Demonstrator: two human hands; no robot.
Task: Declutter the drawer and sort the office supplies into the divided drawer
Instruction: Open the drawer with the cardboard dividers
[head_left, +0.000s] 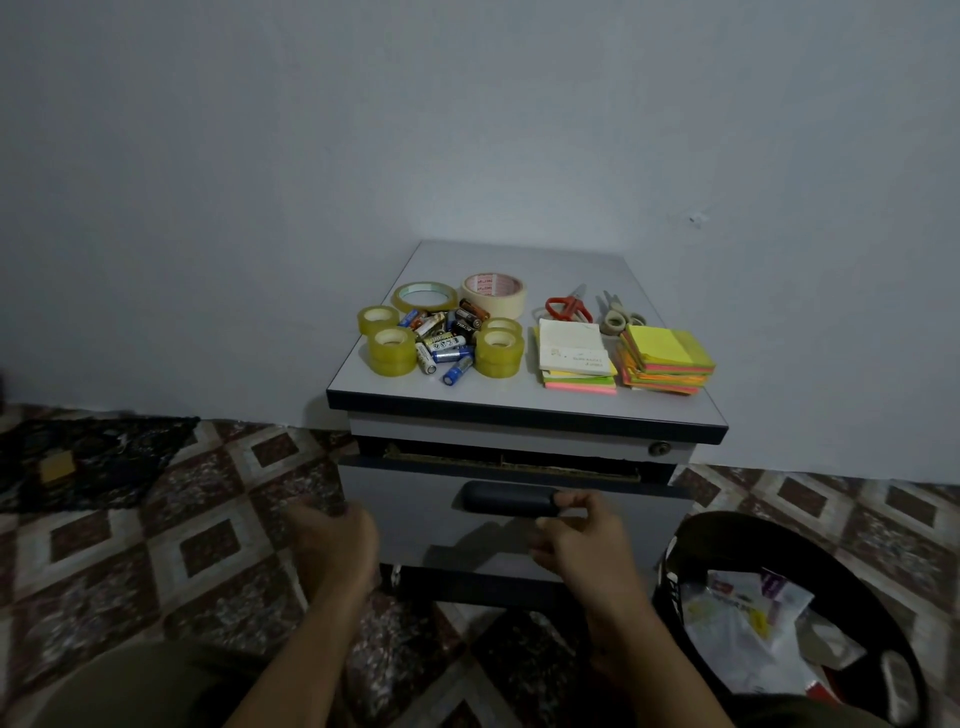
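Drawer (405, 499) barely open. R hand (582, 538) fingers (569, 500) curled on right end of handle (506, 499). L hand (332, 535) at drawer's left edge, blurred, can't tell if gripping. Tape rolls (392, 351), batteries (441, 338), sticky notes (667, 358), scissors (569, 307) on cabinet top (519, 260) above. Risk: off-centre pull may skew/jam drawer, or jolt cabinet so batteries roll off.

Dim, bluish indoor view, evenly lit.
Soft shadows are cast beneath the cabinet top (524, 410) and the handle (506, 499). The left hand (332, 535) is smeared by motion blur. Straight lines are bowed toward the edges, and the corners are darkened and softened.
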